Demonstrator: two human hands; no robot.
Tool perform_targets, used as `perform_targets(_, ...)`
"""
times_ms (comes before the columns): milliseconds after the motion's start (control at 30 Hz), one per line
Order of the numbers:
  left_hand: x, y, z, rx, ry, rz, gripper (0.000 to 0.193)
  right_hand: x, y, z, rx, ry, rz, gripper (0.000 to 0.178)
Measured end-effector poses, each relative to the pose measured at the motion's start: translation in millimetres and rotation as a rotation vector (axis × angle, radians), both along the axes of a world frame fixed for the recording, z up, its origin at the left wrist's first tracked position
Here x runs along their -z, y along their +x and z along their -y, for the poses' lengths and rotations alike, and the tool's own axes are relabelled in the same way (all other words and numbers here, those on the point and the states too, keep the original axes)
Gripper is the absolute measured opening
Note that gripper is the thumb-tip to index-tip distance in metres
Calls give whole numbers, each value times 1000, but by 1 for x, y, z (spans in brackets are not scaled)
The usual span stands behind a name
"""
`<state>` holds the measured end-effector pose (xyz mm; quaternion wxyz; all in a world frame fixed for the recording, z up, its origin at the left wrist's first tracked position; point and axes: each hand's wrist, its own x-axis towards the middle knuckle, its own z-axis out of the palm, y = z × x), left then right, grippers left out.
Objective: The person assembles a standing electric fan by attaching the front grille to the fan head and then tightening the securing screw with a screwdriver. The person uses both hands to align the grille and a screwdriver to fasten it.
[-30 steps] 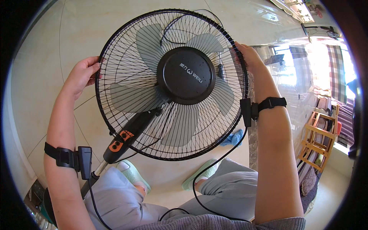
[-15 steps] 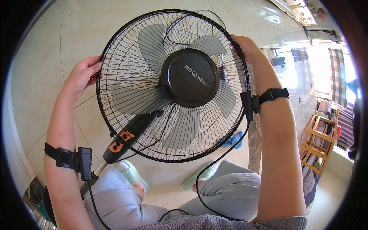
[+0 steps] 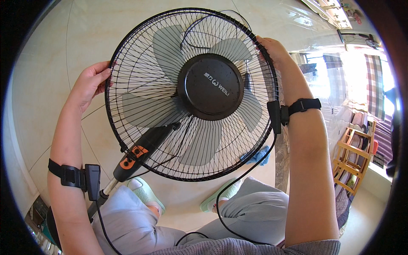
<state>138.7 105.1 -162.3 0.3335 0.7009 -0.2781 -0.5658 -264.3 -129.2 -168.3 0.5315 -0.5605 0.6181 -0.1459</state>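
A fan's black wire grille (image 3: 199,180) with a round dark centre plate (image 3: 210,87) fills the middle of the view. Grey blades (image 3: 202,144) show through its wires. My left hand (image 3: 91,83) pinches the rim at the left, thumb on the near side. Around the upper right rim curls my right hand (image 3: 274,51), its fingertips partly hidden by the wires. Below the grille, the fan's black control housing (image 3: 146,151) with an orange button panel (image 3: 133,157) slants down left to a metal pole (image 3: 111,185).
A black cord (image 3: 248,25) loops behind the grille on the tiled floor (image 3: 46,97). A blue cloth (image 3: 263,156) lies near the lower right rim. My feet in green slippers (image 3: 146,193) are below. A wooden rack (image 3: 352,155) stands at the right.
The grille looks slightly larger and nearer to me, its rim spreading outward a little, with both hands still on it. The blades behind have hardly shifted.
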Motion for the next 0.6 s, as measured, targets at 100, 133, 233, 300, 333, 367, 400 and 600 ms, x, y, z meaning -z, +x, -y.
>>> perform_targets(100, 0, 1, 0, -9, -1, -14, 26, 0, 0, 1, 29, 13, 1, 27)
perform_targets(133, 1, 1, 0, -15, 0, -15, 26, -1, 0, 1, 41, 28, -4, 26)
perform_targets(233, 3, 2, -1, -34, 0, -58, 26, -2, 0, 1, 50, 37, 26, 26)
perform_targets(300, 4, 3, -1, -43, -7, -77, 26, -2, 0, 2, 14, 42, 56, 27)
perform_targets(333, 5, 3, -1, -48, -11, -87, 26, -2, 0, 1, 28, 43, 40, 27)
perform_targets(367, 5, 4, -1, -41, -5, -99, 27, -2, 0, 1, 27, 46, 62, 26)
perform_targets(400, 5, 5, 0, -34, 1, -111, 29, -2, 1, 1, 52, 46, 60, 26)
perform_targets(600, 8, 6, -1, -88, 4, -148, 26, -3, 2, 3, -37, -35, 2, 25)
